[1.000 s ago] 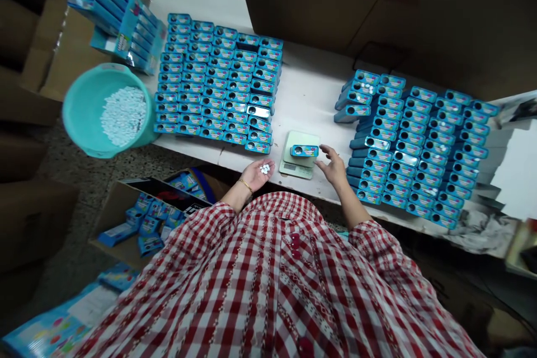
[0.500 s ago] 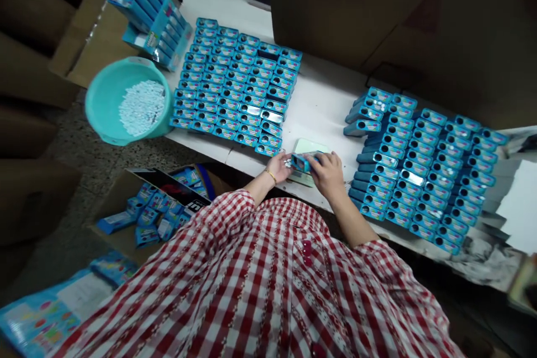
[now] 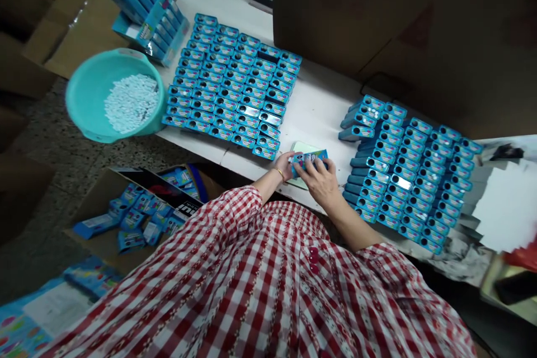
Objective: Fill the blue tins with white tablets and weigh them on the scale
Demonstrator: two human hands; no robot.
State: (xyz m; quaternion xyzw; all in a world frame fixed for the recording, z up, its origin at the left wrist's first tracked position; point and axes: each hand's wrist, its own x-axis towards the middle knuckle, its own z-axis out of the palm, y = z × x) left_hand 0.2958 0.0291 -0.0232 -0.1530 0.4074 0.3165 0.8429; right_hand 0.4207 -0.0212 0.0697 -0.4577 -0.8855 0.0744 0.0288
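A blue box (image 3: 316, 154) is held in the grip of the right hand (image 3: 322, 180), over the scale (image 3: 302, 147) on the white bench (image 3: 316, 117). The left hand (image 3: 286, 165) is placed at the box's nine o'clock end; whether its grip is narrow cannot be told. From there, standing boxes (image 3: 230, 94) are seen at ten o'clock, more boxes (image 3: 400, 182) at three.

Blue packs (image 3: 401, 182): smooth, glossy. Tub (image 3: 86, 89): smooth plastic. Bracelet (image 3: 279, 173): shiny metal. Garment (image 3: 260, 279): matt woven cloth. Carton (image 3: 69, 25): matt cardboard.
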